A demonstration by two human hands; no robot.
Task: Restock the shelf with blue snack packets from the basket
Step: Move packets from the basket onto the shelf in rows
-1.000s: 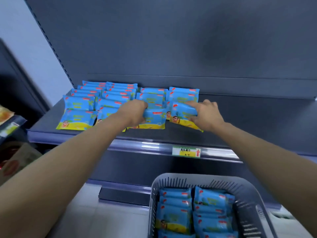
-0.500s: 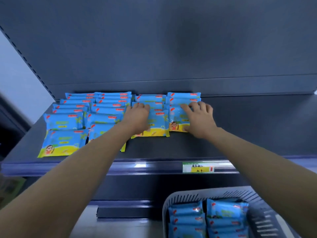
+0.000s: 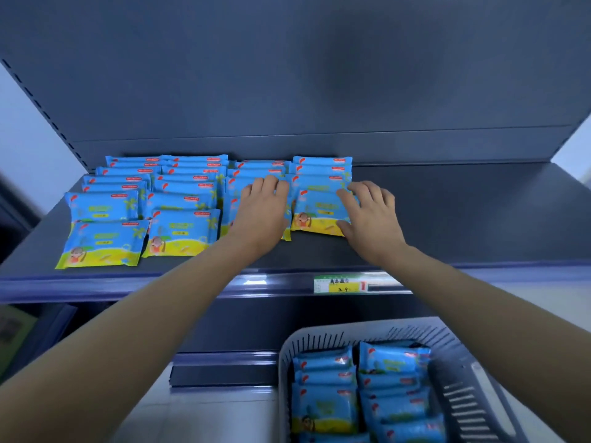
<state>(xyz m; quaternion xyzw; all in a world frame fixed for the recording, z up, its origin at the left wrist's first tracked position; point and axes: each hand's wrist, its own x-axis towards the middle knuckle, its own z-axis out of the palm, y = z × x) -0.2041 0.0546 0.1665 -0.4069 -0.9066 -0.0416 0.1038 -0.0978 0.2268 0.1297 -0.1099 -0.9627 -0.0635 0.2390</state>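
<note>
Blue snack packets with yellow bottoms lie in overlapping rows on the left half of the dark shelf (image 3: 463,219). My left hand (image 3: 262,212) lies palm down on the front packet of the third row (image 3: 232,199), hiding most of it. My right hand (image 3: 371,219) has its fingers spread, with thumb and fingertips touching the right edge of the front packet of the fourth row (image 3: 316,212). Neither hand lifts a packet. At the bottom right a grey slotted basket (image 3: 463,394) holds more blue packets (image 3: 326,407) in two stacks.
The shelf's right half is bare dark metal. A price tag (image 3: 340,282) sits on the shelf's front rail. The two leftmost rows (image 3: 102,241) reach close to the front edge. Dim goods show at the lower left, and a lower shelf edge (image 3: 224,369) juts out beside the basket.
Both hands pushed their packets back onto the third and fourth rows. The right hand slid off to its packet's right edge and spread its fingers. The view tilted and moved closer.
</note>
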